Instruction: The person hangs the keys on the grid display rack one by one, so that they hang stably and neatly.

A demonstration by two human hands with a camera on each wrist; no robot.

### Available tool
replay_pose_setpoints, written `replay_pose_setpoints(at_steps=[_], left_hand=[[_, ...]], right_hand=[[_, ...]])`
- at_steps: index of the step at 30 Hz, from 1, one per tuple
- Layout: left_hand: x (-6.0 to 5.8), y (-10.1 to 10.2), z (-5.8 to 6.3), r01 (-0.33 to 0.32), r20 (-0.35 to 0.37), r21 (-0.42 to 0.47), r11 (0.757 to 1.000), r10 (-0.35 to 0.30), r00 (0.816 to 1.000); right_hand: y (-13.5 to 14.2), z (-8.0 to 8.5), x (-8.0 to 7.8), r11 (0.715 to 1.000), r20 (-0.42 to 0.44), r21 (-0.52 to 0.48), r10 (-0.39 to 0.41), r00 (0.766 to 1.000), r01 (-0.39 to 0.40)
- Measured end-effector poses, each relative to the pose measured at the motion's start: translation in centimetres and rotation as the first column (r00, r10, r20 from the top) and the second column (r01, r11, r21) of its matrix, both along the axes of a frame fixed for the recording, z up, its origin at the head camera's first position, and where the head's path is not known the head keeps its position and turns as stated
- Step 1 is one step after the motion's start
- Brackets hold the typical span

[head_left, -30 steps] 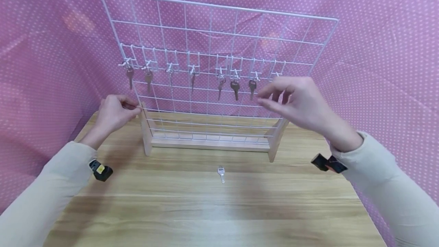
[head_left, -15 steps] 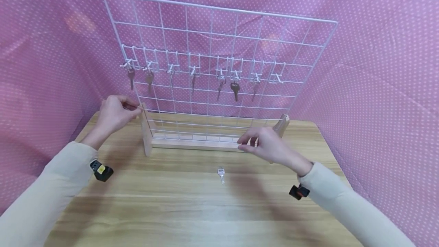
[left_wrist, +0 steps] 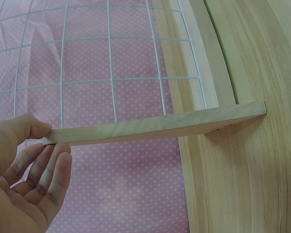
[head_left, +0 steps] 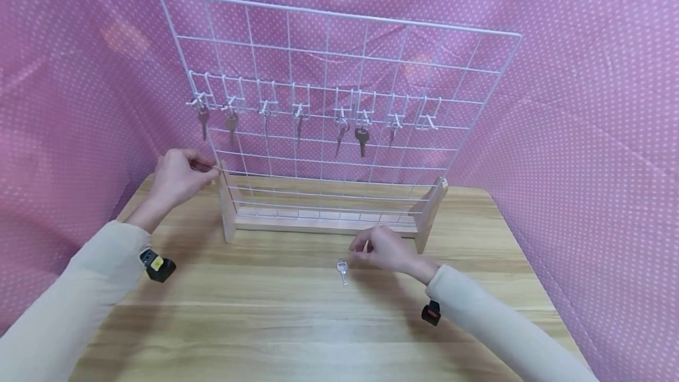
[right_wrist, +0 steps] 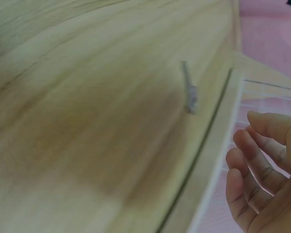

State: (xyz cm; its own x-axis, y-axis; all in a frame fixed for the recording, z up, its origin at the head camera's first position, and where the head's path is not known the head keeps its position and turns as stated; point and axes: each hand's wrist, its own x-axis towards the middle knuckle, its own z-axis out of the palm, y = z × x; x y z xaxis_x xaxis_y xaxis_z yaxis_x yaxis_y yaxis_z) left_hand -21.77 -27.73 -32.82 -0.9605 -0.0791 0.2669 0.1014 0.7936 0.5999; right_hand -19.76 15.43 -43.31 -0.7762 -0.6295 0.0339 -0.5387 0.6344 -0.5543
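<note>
A loose silver key (head_left: 342,270) lies flat on the wooden table, in front of the white wire grid rack (head_left: 339,13). Just right of the key and apart from it hovers my right hand (head_left: 387,249); its fingers (right_wrist: 245,170) are loosely bent with nothing between them. My left hand (head_left: 177,178) pinches the upper end of the rack's left wooden side post (left_wrist: 150,126) between thumb and fingers. Along one row of the grid, several keys hang from white hooks, among them a dark key (head_left: 362,136). The rightmost hook (head_left: 428,121) carries no key.
The rack's right wooden leg (head_left: 431,214) and its low wooden crossbar (head_left: 318,226) stand behind the right hand. A pink dotted cloth (head_left: 583,105) closes off the back and sides of the table (head_left: 254,323).
My right hand has come down from the hanging keys at the rack's right to beside the loose key. A hanging key near the right swings. The left hand keeps its hold.
</note>
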Motion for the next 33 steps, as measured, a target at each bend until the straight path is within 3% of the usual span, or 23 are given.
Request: replay_pose_setpoints(at_steps=[6,14,23,33], left_hand=[[0.0,0.1,-0.1,0.002,0.000,0.010,1.000,-0.002,1.000],[0.1,-0.1,-0.2,-0.002,-0.002,0.005,1.000,0.002,1.000],[0.1,0.0,-0.2,0.000,-0.019,0.003,1.000,0.000,1.000],[0.2,0.1,-0.1,-0.007,-0.035,-0.009,1.000,0.006,0.999]], right_hand=[[-0.6,-2.3,-0.8,1.000,0.097,0.010,-0.023,0.995,0.022],[-1.3,-4.2,-1.6,0.999,0.101,0.029,0.032,0.994,-0.035],[-2.3,-4.3,-1.4,0.998,0.085,0.067,-0.006,0.996,0.000],[-2.7,-4.4,-1.4,1.000,0.163,0.016,-0.014,0.987,0.012]])
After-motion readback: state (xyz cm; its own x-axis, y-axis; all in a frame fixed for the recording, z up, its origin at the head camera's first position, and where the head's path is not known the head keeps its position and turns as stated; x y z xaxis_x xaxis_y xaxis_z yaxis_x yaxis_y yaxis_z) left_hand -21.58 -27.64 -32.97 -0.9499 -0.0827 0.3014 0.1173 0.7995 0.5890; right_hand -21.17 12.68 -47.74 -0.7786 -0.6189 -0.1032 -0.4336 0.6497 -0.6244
